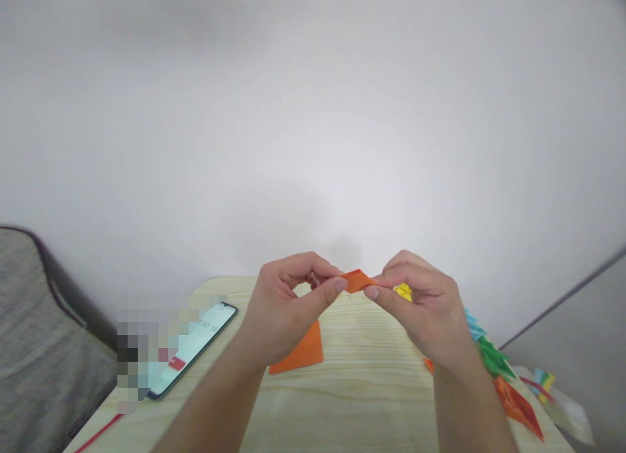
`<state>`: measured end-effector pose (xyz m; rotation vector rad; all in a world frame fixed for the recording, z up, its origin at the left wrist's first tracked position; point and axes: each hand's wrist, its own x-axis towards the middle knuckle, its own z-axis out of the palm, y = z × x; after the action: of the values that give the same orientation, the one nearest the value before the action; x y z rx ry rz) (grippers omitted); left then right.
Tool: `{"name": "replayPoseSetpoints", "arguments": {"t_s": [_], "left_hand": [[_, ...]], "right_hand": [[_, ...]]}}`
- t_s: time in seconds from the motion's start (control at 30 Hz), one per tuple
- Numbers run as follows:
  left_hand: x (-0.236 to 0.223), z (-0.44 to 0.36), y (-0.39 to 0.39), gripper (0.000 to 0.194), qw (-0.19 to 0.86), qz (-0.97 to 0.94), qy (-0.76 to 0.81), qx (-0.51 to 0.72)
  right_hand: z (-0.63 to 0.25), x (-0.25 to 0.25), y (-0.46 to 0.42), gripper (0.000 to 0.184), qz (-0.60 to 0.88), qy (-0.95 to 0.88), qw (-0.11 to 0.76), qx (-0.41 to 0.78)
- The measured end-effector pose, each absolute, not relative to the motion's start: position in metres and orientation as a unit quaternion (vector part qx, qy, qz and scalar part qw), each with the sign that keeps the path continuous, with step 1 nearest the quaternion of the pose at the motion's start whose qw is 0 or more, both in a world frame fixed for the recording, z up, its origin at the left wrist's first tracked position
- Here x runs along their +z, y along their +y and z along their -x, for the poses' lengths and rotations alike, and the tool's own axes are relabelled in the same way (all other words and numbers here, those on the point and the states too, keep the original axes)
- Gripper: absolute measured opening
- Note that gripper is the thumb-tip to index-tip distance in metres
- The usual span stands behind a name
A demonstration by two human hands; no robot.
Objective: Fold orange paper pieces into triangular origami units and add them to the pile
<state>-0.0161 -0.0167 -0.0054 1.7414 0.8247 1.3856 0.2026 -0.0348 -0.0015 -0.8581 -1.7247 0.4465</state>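
A small folded piece of orange paper (358, 281) is held up above the table between my two hands. My left hand (293, 303) pinches its left corner between thumb and forefinger. At the opposite corner, the thumb and fingers of my right hand (423, 303) close on it in the same way. Below my left hand lies a flat orange sheet of paper (303, 353), partly covered by that hand. Behind my right hand, a yellow folded paper piece (403, 291) shows only in part.
A lit phone (195, 349) lies at the left of the wooden table (342, 407), near a red cord (100, 432). Along the right edge are blue (473, 325), green (493, 358) and orange paper pieces (518, 407). Beyond them sits a whitish plastic bag (570, 414). A pale wall (313, 114) rises behind.
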Motion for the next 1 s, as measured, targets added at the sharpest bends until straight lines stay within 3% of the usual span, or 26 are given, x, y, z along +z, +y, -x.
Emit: {"name": "replayPoseSetpoints", "arguments": {"t_s": [0.13,0.27,0.43,0.8,1.0], "left_hand": [[-0.006,0.015,-0.017,0.006,0.37,-0.679,0.319,0.548],[-0.005,0.013,-0.016,0.003,0.352,-0.676,0.32,0.563],[-0.004,0.009,-0.017,0.01,0.329,-0.674,0.319,0.58],[0.003,0.009,-0.025,0.013,0.372,-0.669,0.306,0.566],[0.001,0.005,-0.027,0.009,0.332,-0.672,0.313,0.584]], "right_hand": [[-0.201,-0.004,-0.034,0.001,0.369,-0.701,0.567,0.227],[-0.2,-0.003,-0.037,0.017,0.392,-0.639,0.571,0.336],[-0.199,-0.002,-0.037,0.014,0.332,-0.598,0.595,0.422],[-0.197,0.0,-0.036,0.011,0.32,-0.592,0.595,0.44],[-0.194,0.001,-0.036,0.014,0.324,-0.572,0.605,0.449]]}}
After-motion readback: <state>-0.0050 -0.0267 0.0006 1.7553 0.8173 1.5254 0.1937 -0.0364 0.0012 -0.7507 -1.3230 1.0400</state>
